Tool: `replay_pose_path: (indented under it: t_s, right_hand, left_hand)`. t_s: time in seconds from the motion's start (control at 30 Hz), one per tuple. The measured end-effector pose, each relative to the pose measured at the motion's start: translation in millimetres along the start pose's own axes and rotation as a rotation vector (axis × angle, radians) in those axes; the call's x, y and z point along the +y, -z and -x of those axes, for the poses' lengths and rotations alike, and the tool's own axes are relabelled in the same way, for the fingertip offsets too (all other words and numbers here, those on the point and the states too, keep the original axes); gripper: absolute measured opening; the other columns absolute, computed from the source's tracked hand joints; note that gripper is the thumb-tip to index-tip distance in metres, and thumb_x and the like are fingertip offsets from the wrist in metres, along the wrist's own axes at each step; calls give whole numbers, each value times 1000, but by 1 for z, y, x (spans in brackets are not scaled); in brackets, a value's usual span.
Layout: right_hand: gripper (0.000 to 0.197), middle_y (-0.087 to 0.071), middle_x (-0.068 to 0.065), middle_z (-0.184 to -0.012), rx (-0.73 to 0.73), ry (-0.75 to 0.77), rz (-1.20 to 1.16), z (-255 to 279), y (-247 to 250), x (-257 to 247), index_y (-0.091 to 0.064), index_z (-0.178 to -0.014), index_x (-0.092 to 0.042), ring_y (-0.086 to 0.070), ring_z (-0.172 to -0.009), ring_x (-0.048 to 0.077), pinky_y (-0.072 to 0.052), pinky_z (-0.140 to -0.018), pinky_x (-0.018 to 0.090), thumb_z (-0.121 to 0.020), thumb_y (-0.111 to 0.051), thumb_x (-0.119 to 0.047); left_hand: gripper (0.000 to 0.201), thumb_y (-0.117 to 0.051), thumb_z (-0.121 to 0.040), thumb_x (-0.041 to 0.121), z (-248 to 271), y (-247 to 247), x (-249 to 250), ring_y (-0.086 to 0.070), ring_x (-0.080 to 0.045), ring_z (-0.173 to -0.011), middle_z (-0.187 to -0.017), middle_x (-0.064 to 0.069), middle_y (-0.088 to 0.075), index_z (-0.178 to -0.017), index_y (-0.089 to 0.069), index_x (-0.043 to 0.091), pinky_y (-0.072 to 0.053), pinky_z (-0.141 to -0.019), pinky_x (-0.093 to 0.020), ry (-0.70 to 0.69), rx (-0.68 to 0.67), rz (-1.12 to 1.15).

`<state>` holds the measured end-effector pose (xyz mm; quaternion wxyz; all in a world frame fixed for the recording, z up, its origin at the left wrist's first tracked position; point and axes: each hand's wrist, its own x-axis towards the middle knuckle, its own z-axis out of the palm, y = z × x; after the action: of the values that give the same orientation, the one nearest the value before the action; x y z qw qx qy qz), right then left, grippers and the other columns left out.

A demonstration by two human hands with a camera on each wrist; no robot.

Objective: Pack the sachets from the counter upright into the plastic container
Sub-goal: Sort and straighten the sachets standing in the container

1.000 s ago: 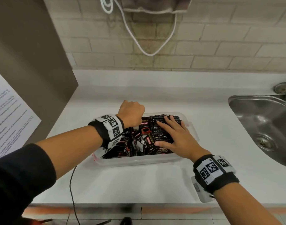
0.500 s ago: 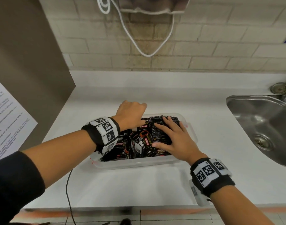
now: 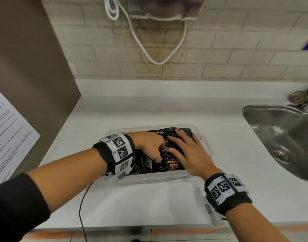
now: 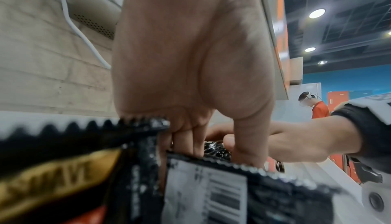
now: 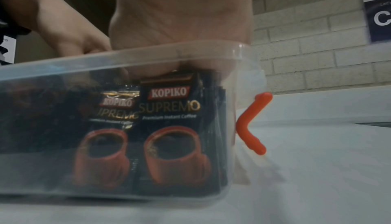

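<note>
1. Head view, far left: the left hand [image 3: 148, 144] reaches down inside the plastic container [image 3: 149, 179], its fingers [image 4: 196, 144] pushed between loose sachets [image 3: 146, 163], likely to stand them up; whether they pinch one I cannot tell.
2. Just right of those fingers stands the upright row of sachets [image 3: 174, 135], packed against the container's right end.
3. Over that row lies the right hand [image 3: 186, 151], fingers spread and nearly straight, pressing the tops, gripping nothing, seemingly to stop the row toppling.
4. Right of both, the counter [image 3: 228, 154] shows no sachets.

Steel sink [image 3: 281, 137], white cable [image 3: 141, 41], brick wall [image 3: 219, 49].
</note>
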<state>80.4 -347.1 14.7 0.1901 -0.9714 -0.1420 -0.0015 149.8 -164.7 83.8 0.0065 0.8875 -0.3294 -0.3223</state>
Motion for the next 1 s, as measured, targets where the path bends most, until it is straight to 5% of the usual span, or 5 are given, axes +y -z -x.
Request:
replay_pose_path:
  t_s: [0.23,0.37,0.53,0.77,1.0]
  right_hand:
    - [67,-19,-3,-166,7,6,4,0,-2,1,-36,-153,-33,-6,-155,12,0,-126,43,-96,-21,-63]
    - [64,-17,-3,-167,0,-1,5,0,-2,2,-36,-153,-37,-5,-155,10,0,-126,43,-96,-23,-63]
    - [58,-18,-1,-167,6,-2,-9,1,-1,1,-41,-149,-43,-7,-155,13,0,-125,45,-97,-24,-62]
    - [57,-12,-6,-168,0,30,-25,3,1,-1,-37,-150,-46,2,-155,8,3,-125,47,-98,-21,-63]
    - [44,-10,-6,-168,-2,59,-20,1,-1,1,-39,-147,-51,3,-155,10,5,-125,47,-105,-28,-51]
  left_hand:
    - [48,-78,-85,25,2,-4,-6,-60,-12,-80,-116,-5,-71,-125,-57,8,-49,-88,-34,33,-40,156]
    - [39,-79,-85,20,0,-12,-5,-55,-9,-64,-95,-8,-66,-114,-58,5,-45,-69,-25,43,-92,272]
    - [26,-82,-81,18,3,-13,-9,-54,-13,-74,-83,0,-59,-90,-59,13,-47,-76,-29,48,-76,356]
    - [49,-82,-82,21,4,-15,-10,-55,-19,-100,-108,-5,-58,-122,-59,4,-48,-101,-39,60,-87,438]
    - [26,-71,-92,13,-2,-21,-10,-59,-11,-82,-92,0,-59,-114,-61,5,-54,-70,-20,65,-88,604]
